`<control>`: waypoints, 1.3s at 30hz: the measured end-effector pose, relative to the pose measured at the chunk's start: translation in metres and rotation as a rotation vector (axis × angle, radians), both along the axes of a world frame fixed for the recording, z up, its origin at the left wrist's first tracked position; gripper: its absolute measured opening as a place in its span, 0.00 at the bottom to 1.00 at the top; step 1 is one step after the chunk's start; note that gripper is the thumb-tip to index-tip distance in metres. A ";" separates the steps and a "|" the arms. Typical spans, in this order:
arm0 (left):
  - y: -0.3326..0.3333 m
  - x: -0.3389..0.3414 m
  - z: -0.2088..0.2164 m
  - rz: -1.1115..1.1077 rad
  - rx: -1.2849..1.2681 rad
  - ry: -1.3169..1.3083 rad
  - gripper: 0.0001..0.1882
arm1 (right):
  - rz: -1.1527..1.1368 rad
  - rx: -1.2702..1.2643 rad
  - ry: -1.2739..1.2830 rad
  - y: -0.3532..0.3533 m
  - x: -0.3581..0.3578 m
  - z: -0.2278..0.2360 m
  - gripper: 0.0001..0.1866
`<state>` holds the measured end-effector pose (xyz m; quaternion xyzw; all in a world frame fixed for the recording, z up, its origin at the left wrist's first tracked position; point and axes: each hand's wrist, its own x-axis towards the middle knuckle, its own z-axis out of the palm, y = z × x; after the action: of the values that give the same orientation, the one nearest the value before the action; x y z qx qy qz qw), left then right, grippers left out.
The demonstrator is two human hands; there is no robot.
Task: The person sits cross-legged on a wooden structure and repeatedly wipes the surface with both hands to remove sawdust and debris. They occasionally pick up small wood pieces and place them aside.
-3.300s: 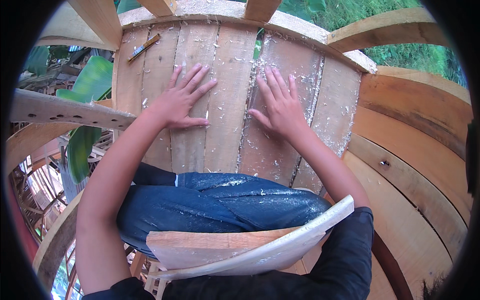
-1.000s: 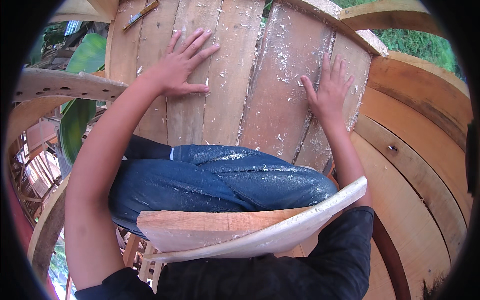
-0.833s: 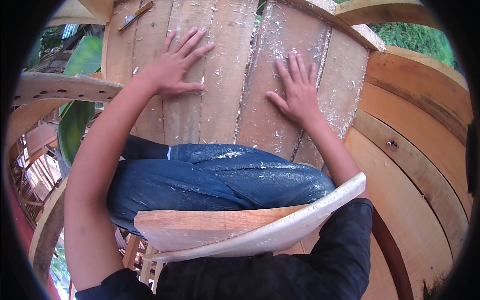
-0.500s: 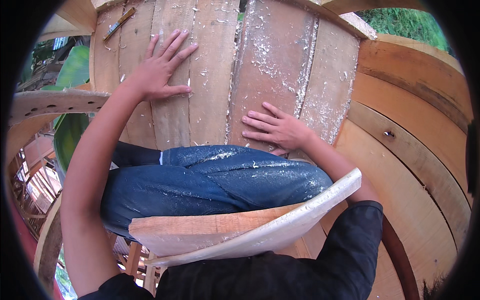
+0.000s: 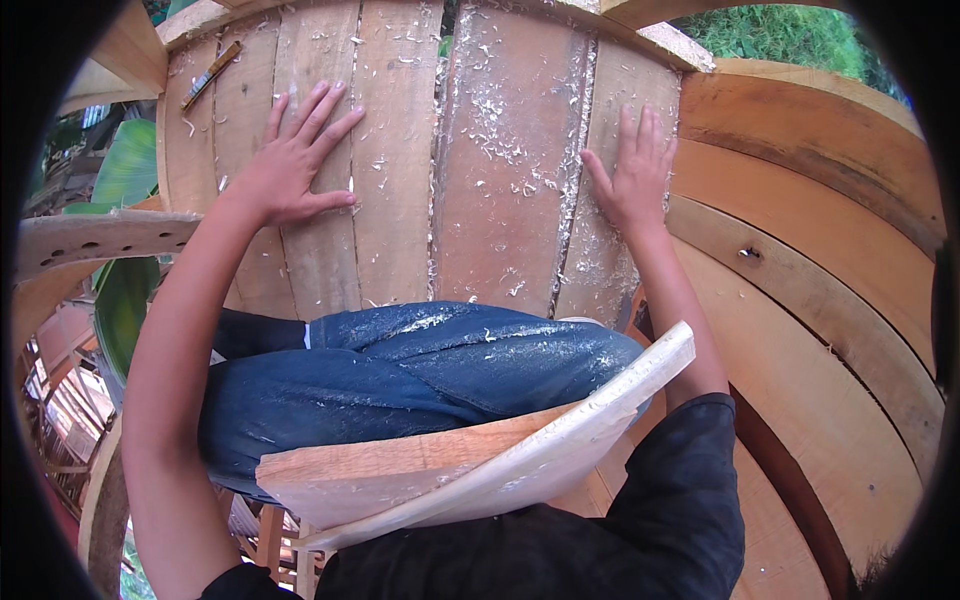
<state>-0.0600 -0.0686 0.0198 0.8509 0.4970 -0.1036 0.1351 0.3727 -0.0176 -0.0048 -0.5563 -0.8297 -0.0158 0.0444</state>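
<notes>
My left hand (image 5: 292,168) lies flat on the pale wooden planks (image 5: 390,230), its fingers spread and holding nothing. On the outer plank at the right, my right hand (image 5: 636,180) rests palm down, thumb apart from the fingers, also holding nothing. A reddish plank (image 5: 505,220) strewn with curled wood shavings (image 5: 500,120) runs between the two hands. Up and left of my left hand lies a slim brown tool (image 5: 211,75); its kind is too small to tell. My legs in blue jeans (image 5: 430,350), dusted with shavings, are folded below the hands.
A thick board (image 5: 400,455) and a curved pale timber (image 5: 610,410) cross in front of my chest. Curved side planks (image 5: 800,260) rise on the right. A timber with holes (image 5: 110,240) juts in at the left, beside green leaves (image 5: 128,165).
My right hand has moved from the reddish plank near my knee out to the right and farther away. My left hand stays on its plank; the whole view has shifted slightly.
</notes>
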 end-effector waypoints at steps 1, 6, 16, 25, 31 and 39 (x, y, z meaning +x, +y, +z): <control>0.000 0.000 0.002 0.001 -0.008 0.008 0.52 | 0.022 -0.057 0.019 -0.012 -0.004 0.000 0.44; -0.001 -0.003 -0.001 -0.001 -0.007 0.005 0.53 | 0.476 -0.201 0.083 -0.050 -0.046 0.021 0.36; 0.002 0.002 0.007 0.022 -0.070 0.031 0.53 | 0.423 -0.364 0.007 -0.056 -0.012 0.036 0.12; 0.000 -0.002 0.006 0.029 -0.069 0.016 0.52 | 0.152 -0.063 -0.049 0.027 -0.060 0.036 0.34; 0.001 0.001 0.006 0.024 -0.066 -0.001 0.53 | 0.090 -0.039 -0.058 0.044 -0.040 0.009 0.38; 0.000 -0.003 0.003 0.014 -0.033 0.000 0.52 | 0.346 -0.267 0.162 -0.007 -0.049 0.040 0.34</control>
<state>-0.0629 -0.0684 0.0225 0.8450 0.5012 -0.1108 0.1499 0.3240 -0.0242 0.0353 -0.4059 -0.9012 0.1466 0.0392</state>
